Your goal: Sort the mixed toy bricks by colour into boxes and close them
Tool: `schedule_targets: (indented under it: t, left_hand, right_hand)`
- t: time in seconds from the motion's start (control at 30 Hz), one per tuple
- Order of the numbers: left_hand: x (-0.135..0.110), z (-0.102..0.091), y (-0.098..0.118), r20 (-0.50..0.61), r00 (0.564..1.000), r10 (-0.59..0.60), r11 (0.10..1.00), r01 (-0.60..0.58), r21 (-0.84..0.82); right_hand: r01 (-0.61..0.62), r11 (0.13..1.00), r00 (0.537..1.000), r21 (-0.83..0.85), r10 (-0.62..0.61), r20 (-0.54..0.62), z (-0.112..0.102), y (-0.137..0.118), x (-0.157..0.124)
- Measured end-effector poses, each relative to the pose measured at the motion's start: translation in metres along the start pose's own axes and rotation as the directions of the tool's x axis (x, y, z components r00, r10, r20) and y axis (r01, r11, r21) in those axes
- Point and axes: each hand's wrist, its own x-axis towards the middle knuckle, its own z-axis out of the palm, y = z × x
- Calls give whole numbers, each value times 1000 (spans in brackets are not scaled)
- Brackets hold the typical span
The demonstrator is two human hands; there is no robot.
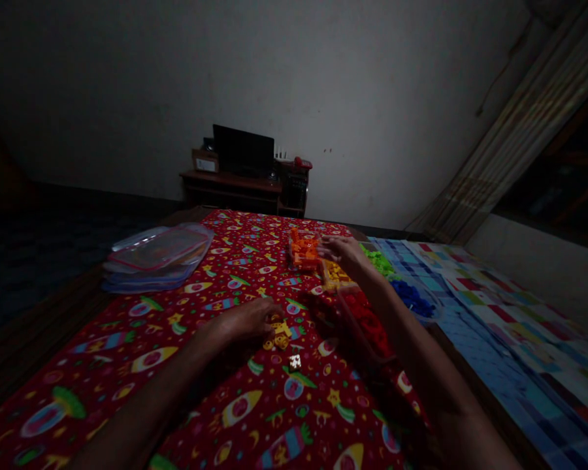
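My left hand (255, 318) is over the middle of the red patterned cloth, its fingers curled against a small cluster of yellow plastic toy pieces (280, 333). A small pale, shiny square piece (294, 362) lies just in front of that cluster. My right hand (342, 250) reaches forward over the containers, fingers stretched out to the left with nothing visible in them. Beneath and beside it are a container of orange pieces (304, 248) and one of yellow pieces (337, 274). Red pieces (365, 316) fill a nearer container, partly covered by my right forearm.
Green pieces (379, 261) and a container of blue pieces (411, 299) stand to the right. Clear lids (159, 254) are stacked at the left edge of the red cloth (235, 398). A desk with a monitor (244, 151) is against the wall; blue plaid fabric (475, 339) lies right.
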Motion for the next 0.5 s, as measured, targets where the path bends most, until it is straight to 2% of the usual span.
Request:
schedule_targets:
  t: [0.07,0.1,0.13,0.2,0.23,0.3,0.4,0.5]
  left_hand:
    - [4,2,-3,-5,1000,4,1000,-4,-20]
    - [6,3,-6,6,1000,-2,999,2,-34]
    - [7,4,-8,21,1000,-12,999,13,-49]
    - [9,4,-14,45,997,-56,995,60,-83]
    - [9,3,-16,53,996,-77,991,82,-101]
    - [8,1,-20,58,993,-102,986,108,-129]
    - [7,0,-24,52,992,-116,984,122,-127]
    - [6,-1,-24,31,995,-93,990,96,-100]
  right_hand:
    - [-1,977,993,-213,26,114,13,18,-25]
    - [51,903,974,-427,49,221,18,30,-41]
    - [154,780,945,-606,62,320,20,43,-58]
    - [344,508,904,-790,47,424,20,68,-93]
    - [408,402,889,-820,30,457,18,79,-109]
    - [508,271,854,-818,-37,519,12,99,-134]
    - [583,194,812,-789,-124,570,4,115,-155]
    - [566,205,825,-799,-132,550,3,117,-153]
